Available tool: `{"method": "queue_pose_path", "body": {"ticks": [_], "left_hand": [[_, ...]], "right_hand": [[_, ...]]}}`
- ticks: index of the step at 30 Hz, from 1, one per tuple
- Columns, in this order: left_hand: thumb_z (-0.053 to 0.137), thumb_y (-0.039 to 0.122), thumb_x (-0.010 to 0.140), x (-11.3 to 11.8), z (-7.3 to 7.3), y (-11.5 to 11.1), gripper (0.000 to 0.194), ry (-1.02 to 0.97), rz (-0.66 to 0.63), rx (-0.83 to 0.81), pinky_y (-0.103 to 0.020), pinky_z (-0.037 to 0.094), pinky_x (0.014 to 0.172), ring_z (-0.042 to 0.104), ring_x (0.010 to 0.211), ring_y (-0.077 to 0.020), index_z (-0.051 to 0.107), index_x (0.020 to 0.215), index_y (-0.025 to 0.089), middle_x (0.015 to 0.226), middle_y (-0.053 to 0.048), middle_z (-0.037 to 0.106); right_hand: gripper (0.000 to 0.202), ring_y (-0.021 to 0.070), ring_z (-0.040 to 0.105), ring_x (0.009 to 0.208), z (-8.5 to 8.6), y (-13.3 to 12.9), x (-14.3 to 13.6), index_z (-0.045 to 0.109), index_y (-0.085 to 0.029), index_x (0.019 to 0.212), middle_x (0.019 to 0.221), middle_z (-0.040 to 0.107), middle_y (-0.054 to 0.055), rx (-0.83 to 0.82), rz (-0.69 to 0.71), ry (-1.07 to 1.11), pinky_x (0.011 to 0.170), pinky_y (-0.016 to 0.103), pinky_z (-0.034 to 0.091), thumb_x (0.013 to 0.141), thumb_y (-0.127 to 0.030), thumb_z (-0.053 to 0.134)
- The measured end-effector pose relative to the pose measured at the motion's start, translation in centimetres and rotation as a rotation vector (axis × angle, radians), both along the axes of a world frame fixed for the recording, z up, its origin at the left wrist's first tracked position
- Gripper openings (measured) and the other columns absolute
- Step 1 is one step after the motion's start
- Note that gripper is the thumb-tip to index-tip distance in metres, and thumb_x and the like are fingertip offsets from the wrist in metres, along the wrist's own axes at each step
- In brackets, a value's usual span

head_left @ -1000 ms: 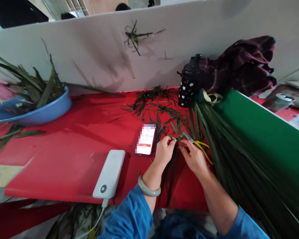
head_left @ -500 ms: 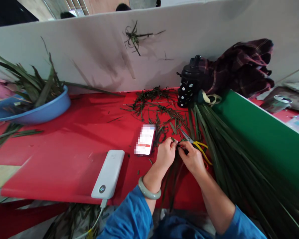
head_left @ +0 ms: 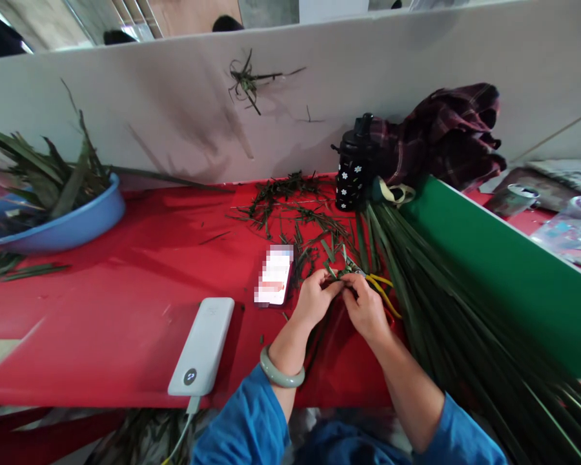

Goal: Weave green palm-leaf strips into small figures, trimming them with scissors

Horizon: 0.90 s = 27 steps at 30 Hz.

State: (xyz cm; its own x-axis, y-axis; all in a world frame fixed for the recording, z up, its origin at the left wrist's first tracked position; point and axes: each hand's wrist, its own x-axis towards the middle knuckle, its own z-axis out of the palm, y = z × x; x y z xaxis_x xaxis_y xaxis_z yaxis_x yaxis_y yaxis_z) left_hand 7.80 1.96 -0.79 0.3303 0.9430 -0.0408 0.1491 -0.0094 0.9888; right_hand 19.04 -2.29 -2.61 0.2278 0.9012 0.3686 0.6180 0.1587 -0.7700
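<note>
My left hand, with a pale bangle on its wrist, is closed on strips of green leaf. Close against it, my right hand pinches the same leaf strips, fingertips nearly meeting. Long strip ends hang below the hands toward the table edge; the exact weave between the fingers is too small to make out. Scissors with yellow handles lie just beyond and right of my right hand, their blades partly hidden. A lit phone lies left of my left hand.
Long green leaves spread along the right beside a green board. Leaf scraps litter the red table. A black flowered tumbler stands at the back. A white power bank and a blue basin are left.
The view has shifted slightly, so most things sit further left. Both hands remain together on the leaf strips; their fingers have shifted, and green ends now show above them.
</note>
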Motion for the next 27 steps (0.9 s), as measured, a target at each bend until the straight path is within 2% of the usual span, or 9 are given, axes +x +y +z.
{"method": "queue_pose_path", "body": {"ticks": [6,11,14,16,18,20,22,24,27], "left_hand": [[0.055,0.028,0.071,0.0,0.2,0.0,0.013,0.104,0.092,0.071,-0.021,0.043,0.063,0.056,0.064,-0.0109,0.058,0.069,0.015,0.065,0.000,0.061],[0.053,0.027,0.072,0.1,0.2,-0.1,0.013,0.168,0.097,0.117,-0.022,0.044,0.065,0.058,0.068,-0.0124,0.059,0.071,0.015,0.069,-0.002,0.063],[0.053,0.034,0.074,-0.2,0.0,-0.2,0.022,0.175,0.068,0.162,-0.023,0.046,0.068,0.060,0.071,-0.0133,0.060,0.081,0.015,0.073,-0.003,0.064],[0.052,0.039,0.075,-0.9,0.2,-0.3,0.033,0.208,0.111,0.230,-0.026,0.047,0.076,0.061,0.082,-0.0152,0.057,0.097,0.015,0.087,-0.006,0.065],[0.052,0.041,0.075,-2.1,0.6,-0.4,0.044,0.338,0.221,0.342,-0.031,0.044,0.088,0.056,0.099,-0.0187,0.051,0.110,0.015,0.105,-0.011,0.061],[0.053,0.038,0.074,-3.7,1.1,-0.4,0.050,0.549,0.341,0.456,-0.037,0.037,0.096,0.047,0.113,-0.0233,0.046,0.117,0.014,0.118,-0.015,0.054],[0.057,0.036,0.071,-5.5,1.3,-0.4,0.059,0.788,0.425,0.446,-0.044,0.033,0.098,0.039,0.121,-0.0295,0.041,0.123,0.013,0.126,-0.019,0.046],[0.059,0.035,0.069,-6.9,1.2,-0.4,0.069,0.966,0.411,0.341,-0.049,0.033,0.096,0.034,0.123,-0.0346,0.033,0.129,0.015,0.134,-0.020,0.036],[0.058,0.034,0.068,-8.0,0.6,-0.5,0.074,1.078,0.338,0.253,-0.050,0.034,0.094,0.034,0.123,-0.0359,0.026,0.133,0.016,0.139,-0.021,0.028]], "right_hand": [[0.015,0.0153,0.062,0.075,0.1,0.1,-0.1,0.052,-0.019,0.088,0.082,0.065,0.005,-0.014,0.014,0.055,0.067,0.027,0.051,0.078,-0.023,0.041],[0.017,0.0162,0.063,0.077,-0.1,0.2,0.0,0.053,-0.019,0.089,0.084,0.065,0.006,-0.030,0.019,0.057,0.069,0.029,0.051,0.078,-0.023,0.041],[0.019,0.0170,0.063,0.080,-0.2,0.2,0.1,0.053,-0.019,0.090,0.086,0.066,0.006,-0.027,0.004,0.056,0.072,0.031,0.051,0.077,-0.021,0.040],[0.019,0.0173,0.063,0.080,-0.2,0.3,0.2,0.053,-0.018,0.090,0.086,0.066,0.006,-0.020,-0.011,0.061,0.073,0.032,0.051,0.076,-0.020,0.040],[0.018,0.0172,0.063,0.079,-0.2,0.4,0.2,0.053,-0.019,0.088,0.084,0.066,0.006,-0.008,-0.023,0.080,0.072,0.031,0.051,0.075,-0.020,0.041],[0.016,0.0170,0.064,0.078,-0.1,0.4,0.2,0.053,-0.019,0.087,0.083,0.066,0.006,0.004,-0.028,0.105,0.071,0.031,0.051,0.076,-0.022,0.042],[0.016,0.0170,0.064,0.078,-0.1,0.4,0.1,0.053,-0.019,0.088,0.083,0.066,0.006,0.008,-0.023,0.120,0.071,0.030,0.051,0.076,-0.023,0.043],[0.017,0.0171,0.064,0.079,0.0,0.4,0.1,0.054,-0.019,0.088,0.084,0.066,0.006,0.004,-0.016,0.129,0.072,0.030,0.051,0.076,-0.025,0.043],[0.018,0.0175,0.064,0.079,0.0,0.3,0.0,0.054,-0.018,0.088,0.084,0.066,0.007,0.001,-0.015,0.152,0.072,0.031,0.051,0.077,-0.026,0.043]]}}
